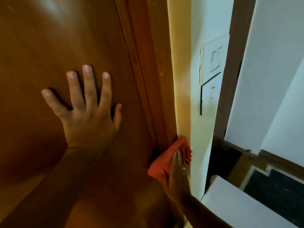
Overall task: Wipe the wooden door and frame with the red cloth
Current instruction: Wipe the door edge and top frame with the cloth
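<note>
The brown wooden door (49,46) fills the left of the head view. Its frame (156,71) runs down the middle, beside a pale wall. My left hand (87,116) lies flat on the door with fingers spread, holding nothing. My right hand (178,175) is low at the frame's outer edge and is blurred. It grips the red cloth (166,160), which is bunched and pressed against the frame where it meets the wall. Part of the cloth is hidden under my fingers.
Two white switch plates (212,76) are mounted on the pale wall (195,30) right of the frame. Further right stands another brown frame edge (230,79). A white box-like surface (238,206) sits at the lower right, close to my right forearm.
</note>
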The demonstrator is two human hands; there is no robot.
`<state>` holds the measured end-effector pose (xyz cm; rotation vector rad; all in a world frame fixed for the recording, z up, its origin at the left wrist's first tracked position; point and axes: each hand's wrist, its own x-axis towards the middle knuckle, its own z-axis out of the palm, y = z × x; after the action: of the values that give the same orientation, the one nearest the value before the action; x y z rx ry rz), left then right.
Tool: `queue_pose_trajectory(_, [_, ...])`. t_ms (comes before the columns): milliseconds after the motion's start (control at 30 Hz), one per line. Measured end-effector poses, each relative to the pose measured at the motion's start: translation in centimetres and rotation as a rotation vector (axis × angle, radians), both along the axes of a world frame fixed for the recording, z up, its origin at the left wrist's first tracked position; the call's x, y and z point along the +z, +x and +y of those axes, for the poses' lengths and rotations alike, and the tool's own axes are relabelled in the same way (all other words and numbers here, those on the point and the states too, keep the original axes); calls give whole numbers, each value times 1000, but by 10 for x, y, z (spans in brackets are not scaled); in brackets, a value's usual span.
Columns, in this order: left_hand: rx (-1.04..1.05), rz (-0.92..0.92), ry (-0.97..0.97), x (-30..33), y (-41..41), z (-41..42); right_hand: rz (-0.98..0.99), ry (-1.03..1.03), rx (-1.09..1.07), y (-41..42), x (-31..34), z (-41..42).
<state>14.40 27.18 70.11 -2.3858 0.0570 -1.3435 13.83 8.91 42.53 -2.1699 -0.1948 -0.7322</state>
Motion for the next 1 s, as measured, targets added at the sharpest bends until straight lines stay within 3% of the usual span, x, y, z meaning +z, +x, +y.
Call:
queue_pose_trajectory(133, [-11,-14,-15,0,1,0,64,24,38,-15,-46,-9])
queue_pose_trajectory(300, [-22,-30,-29,-2,5,1,77,150,38,-13,-34,12])
queue_pose_trajectory(567, [-6,-63,-30,-5,11,4,-131,172,-102,22,30,37])
queue_pose_trajectory(833, [14,-75,-2,-3,6,2,-217,-61,-166,24,24,28])
queue_pose_trajectory(1000, [17,-67,10,-2,4,1,-398,30,-254,41,87,21])
